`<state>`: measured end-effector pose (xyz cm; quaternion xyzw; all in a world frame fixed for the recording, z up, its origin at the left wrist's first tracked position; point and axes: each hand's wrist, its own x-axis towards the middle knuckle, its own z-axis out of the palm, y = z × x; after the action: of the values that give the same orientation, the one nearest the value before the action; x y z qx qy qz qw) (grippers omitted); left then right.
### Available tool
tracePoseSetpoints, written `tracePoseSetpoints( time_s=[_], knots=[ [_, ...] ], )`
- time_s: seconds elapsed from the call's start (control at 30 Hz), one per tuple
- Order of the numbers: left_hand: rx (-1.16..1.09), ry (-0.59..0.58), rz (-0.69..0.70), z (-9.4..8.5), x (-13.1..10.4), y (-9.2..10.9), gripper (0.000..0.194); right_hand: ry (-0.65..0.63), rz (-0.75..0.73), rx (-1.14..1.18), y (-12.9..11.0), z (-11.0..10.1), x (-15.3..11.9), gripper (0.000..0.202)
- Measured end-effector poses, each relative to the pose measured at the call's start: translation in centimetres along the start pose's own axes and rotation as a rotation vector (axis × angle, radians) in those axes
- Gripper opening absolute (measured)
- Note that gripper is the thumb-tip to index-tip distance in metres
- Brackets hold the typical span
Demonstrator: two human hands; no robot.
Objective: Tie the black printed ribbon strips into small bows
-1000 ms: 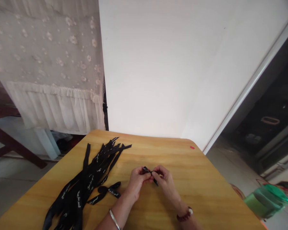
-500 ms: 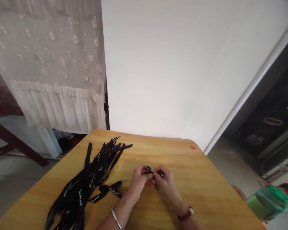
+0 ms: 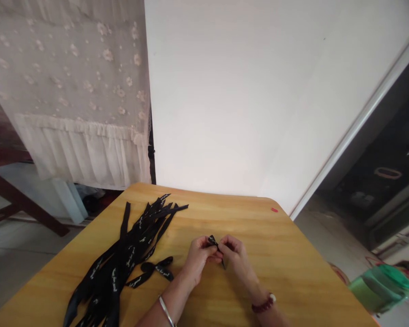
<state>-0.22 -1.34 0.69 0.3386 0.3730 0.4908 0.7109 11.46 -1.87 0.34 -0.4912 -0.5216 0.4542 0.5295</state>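
Note:
Between my hands is a short black ribbon (image 3: 212, 240) with white lettering, partly hidden by my fingers. My left hand (image 3: 201, 254) pinches it from the left, one loop sticking up above the thumb. From the right, the thumb and fingertips of my right hand (image 3: 233, 252) close on the ribbon near its middle, and a pointed tail hangs below. To the left of my left hand lies a black ribbon bow (image 3: 156, 269) with white print. Beyond it is a heap of loose black printed ribbons (image 3: 129, 254).
The light wooden table (image 3: 259, 272) runs up to a white panel (image 3: 225, 100). A small red piece (image 3: 274, 210) lies near the far right corner. A green translucent container (image 3: 378, 288) stands off the right edge. A lace curtain (image 3: 88, 91) hangs at the left.
My right fingertips have shifted slightly on the ribbon, and its upper loop shows a little more plainly. The bow and the ribbon heap have stayed put.

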Motion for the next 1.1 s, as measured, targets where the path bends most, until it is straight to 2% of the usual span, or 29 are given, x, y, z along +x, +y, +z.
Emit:
tracePoseSetpoints(
  time_s=[0.23,0.4,0.67,0.8,0.97,1.1],
  knots=[
    [-0.122,0.039,-0.024,-0.3,0.3,-0.1,0.018,0.026,0.023,0.023,-0.8,0.0,-0.1,0.026],
    [-0.172,0.058,-0.009,-0.4,0.4,0.1,0.020,0.157,0.054,-0.009,-0.6,-0.5,-0.3,0.034],
    [-0.139,0.091,-0.027,-0.5,0.3,0.1,0.014,-0.034,-0.033,-0.097,0.0,0.0,0.0,0.024],
    [-0.094,0.106,-0.042,-0.4,0.2,0.2,0.013,0.011,-0.056,-0.127,-0.1,-0.4,0.3,0.026],
    [-0.051,0.050,-0.044,-0.2,0.0,0.2,0.021,0.086,-0.008,-0.067,-0.7,-0.9,0.3,0.035],
    [0.002,0.010,-0.054,0.0,-0.2,0.1,0.027,0.016,-0.031,-0.049,-0.9,-0.9,0.2,0.036]
  ],
)
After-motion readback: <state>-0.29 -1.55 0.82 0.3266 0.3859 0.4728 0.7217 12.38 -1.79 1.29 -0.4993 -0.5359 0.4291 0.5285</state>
